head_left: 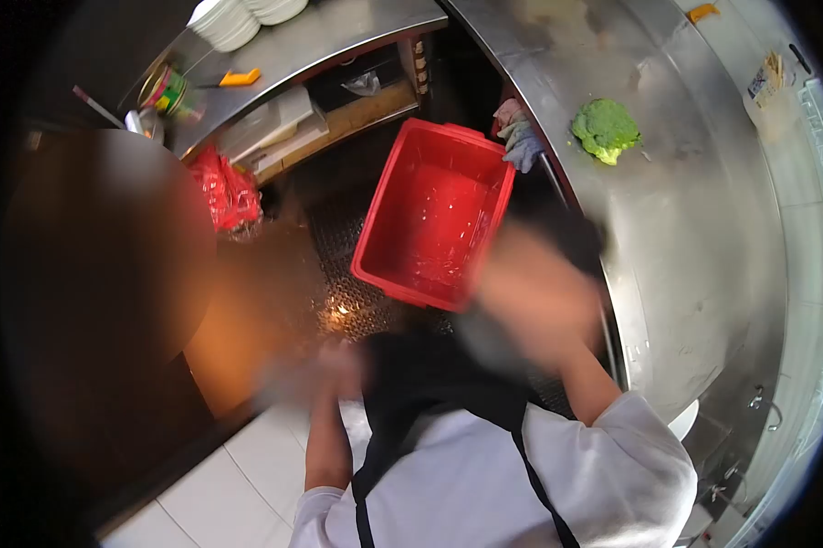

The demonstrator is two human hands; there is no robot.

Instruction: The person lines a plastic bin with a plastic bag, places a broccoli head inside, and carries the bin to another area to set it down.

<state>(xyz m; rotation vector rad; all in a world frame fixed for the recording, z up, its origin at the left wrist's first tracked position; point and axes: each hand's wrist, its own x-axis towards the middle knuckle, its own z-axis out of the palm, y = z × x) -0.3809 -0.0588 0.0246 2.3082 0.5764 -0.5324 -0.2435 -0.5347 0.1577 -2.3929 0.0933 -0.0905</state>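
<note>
A red rectangular plastic bin is just toward twelve o'clock from centre, a green broccoli head at its two o'clock. The right hand is near the bin's four-o'clock side, the left hand at seven; blur hides whether either grasps anything.

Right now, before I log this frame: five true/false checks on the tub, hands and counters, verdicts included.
1. The broccoli lies on the right-side metal counter. True.
2. The red tub is full of vegetables. False: no vegetables show in it, only small pale specks.
3. The right hand is nearer the tub than the left hand. True.
4. The white dishes are stacked on the floor. False: they stand on the top-left counter.
5. Both hands look blurred. True.
</note>
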